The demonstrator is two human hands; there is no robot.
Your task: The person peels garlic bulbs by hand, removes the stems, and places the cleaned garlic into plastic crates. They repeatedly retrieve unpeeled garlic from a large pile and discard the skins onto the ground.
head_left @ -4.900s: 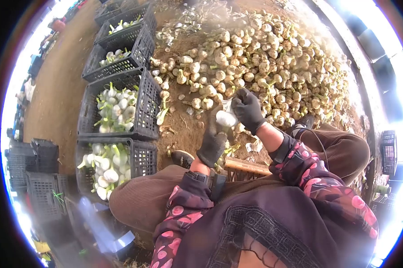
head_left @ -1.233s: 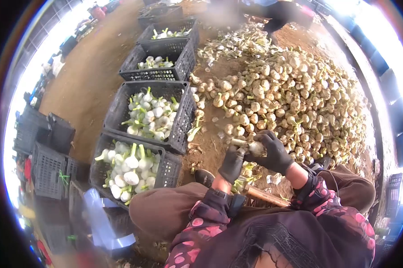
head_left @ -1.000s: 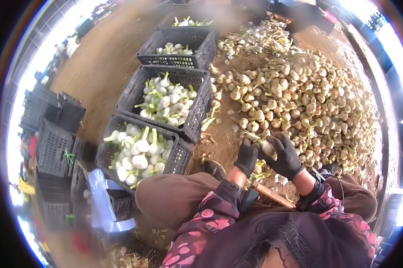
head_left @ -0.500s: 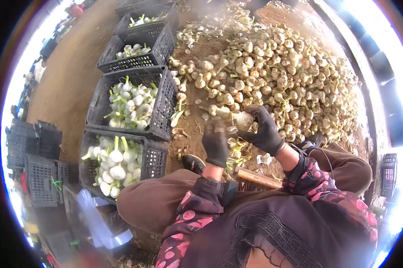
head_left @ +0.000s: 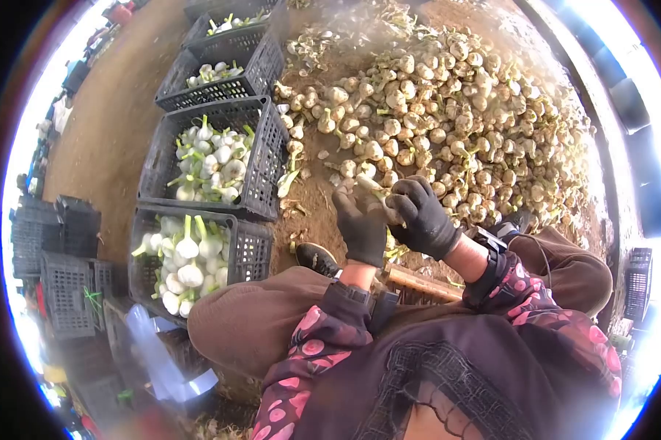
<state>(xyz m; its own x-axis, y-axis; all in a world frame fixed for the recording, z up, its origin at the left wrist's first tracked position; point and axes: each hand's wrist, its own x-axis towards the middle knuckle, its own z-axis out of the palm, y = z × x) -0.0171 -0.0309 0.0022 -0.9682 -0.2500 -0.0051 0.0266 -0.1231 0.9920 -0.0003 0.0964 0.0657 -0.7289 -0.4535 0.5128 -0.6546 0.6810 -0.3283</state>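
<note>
Holding, head view: left dark-gloved hand (head_left: 363, 229) and right dark-gloved hand (head_left: 427, 221), grip narrow around one pale, long-stemmed garlic bulb (head_left: 369, 183), partly hidden. Done, seemingly: clean white bulbs (head_left: 190, 276) in black perforated crates (head_left: 252, 257). Left, seemingly: large heap of brownish bulbs (head_left: 492, 147).

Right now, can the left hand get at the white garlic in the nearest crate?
Probably yes: the nearest crate is open-topped, on the left hand's side, with nothing over most of the white garlic. The left knee hides only its near corner. But the hand looks busy with another bulb.
</note>
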